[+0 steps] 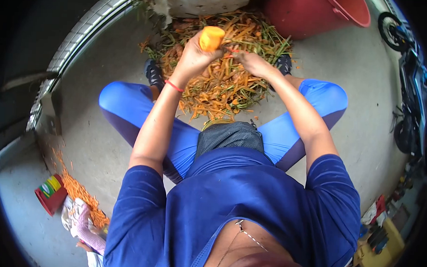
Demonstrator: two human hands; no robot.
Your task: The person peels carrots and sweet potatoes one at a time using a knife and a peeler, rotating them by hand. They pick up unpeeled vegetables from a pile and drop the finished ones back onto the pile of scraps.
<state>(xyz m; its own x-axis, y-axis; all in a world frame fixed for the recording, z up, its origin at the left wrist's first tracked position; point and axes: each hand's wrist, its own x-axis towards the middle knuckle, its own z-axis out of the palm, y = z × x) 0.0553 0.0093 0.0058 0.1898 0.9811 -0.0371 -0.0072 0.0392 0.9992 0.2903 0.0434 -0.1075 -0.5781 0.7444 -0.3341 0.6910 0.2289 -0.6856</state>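
My left hand (192,60) is raised over the pile, its fingers wrapped round a thick, bright orange carrot (212,38) whose smooth blunt end points up. Close by on the right, my right hand (253,63) is closed on a thin red peeler (234,51), mostly hidden by the fingers. Below both hands, a heap of orange and green peelings (215,91) covers the floor between my feet. Several unpeeled roots appear to lie among the peelings at the far side.
A big red tub (311,17) stands beyond the heap, next to a pale sack (199,3). Lower left are a row of carrots (82,190), a red container (51,193) and another person's pink sleeve (85,225). A motorcycle (408,88) stands at right.
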